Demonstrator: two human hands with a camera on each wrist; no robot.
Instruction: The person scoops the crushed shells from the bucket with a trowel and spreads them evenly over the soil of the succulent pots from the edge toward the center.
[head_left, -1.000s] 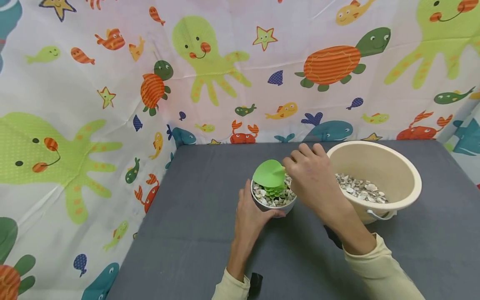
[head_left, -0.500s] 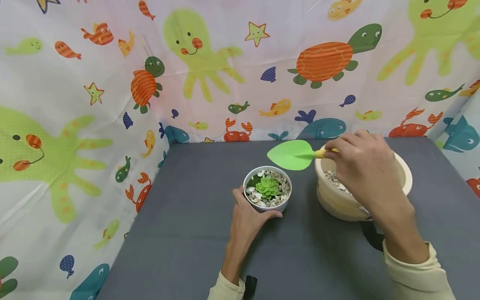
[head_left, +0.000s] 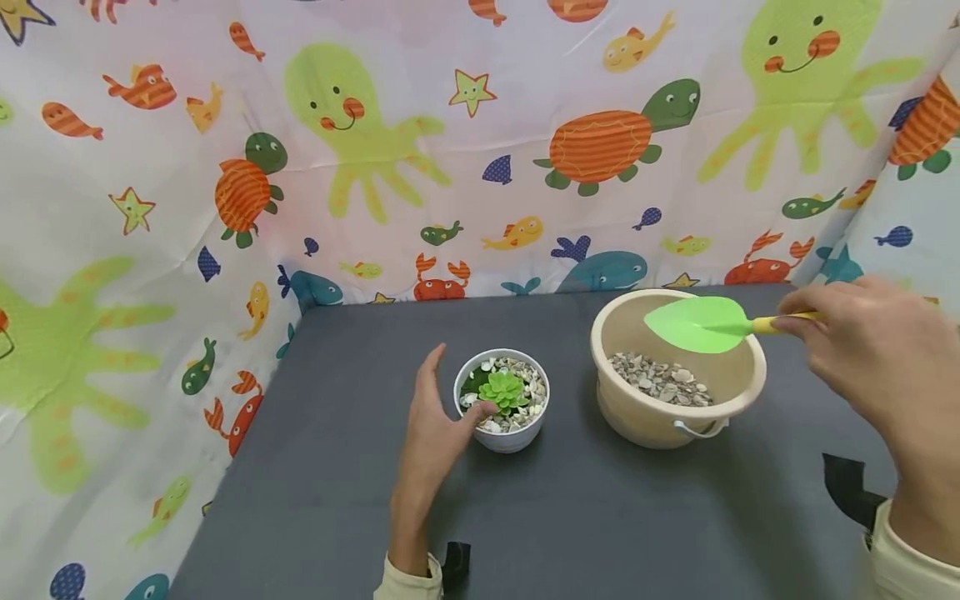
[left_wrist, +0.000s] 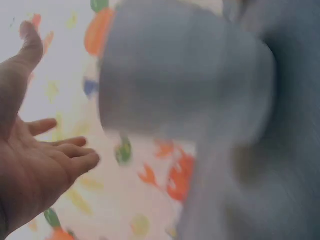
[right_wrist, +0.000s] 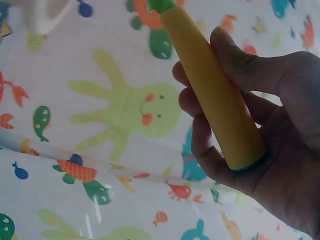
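My right hand [head_left: 877, 358] grips the yellow handle of a toy trowel [head_left: 697, 325], and its green blade hangs over the right part of the cream bucket. In the right wrist view, fingers and thumb wrap the trowel handle [right_wrist: 212, 90]. A white pot [head_left: 504, 442] stands on the table, holding a green succulent [head_left: 502, 390] among pebbles and shells. Beside the pot's left side is my left hand [head_left: 435, 442], fingers spread and relaxed, thumb overlapping the rim in the head view. The left wrist view shows the left hand [left_wrist: 45, 160] apart from the blurred pot [left_wrist: 180, 75].
The cream bucket [head_left: 637, 417] with a small handle stands right of the pot, with pebbles and shells [head_left: 660, 381] inside. A dark grey cloth [head_left: 360, 375] covers the table. A curtain [head_left: 405, 125] printed with sea animals hangs behind and at the left.
The trowel has travelled right in my right hand, from above the pot to over the bucket. My left hand has let go of the pot and drawn slightly left.
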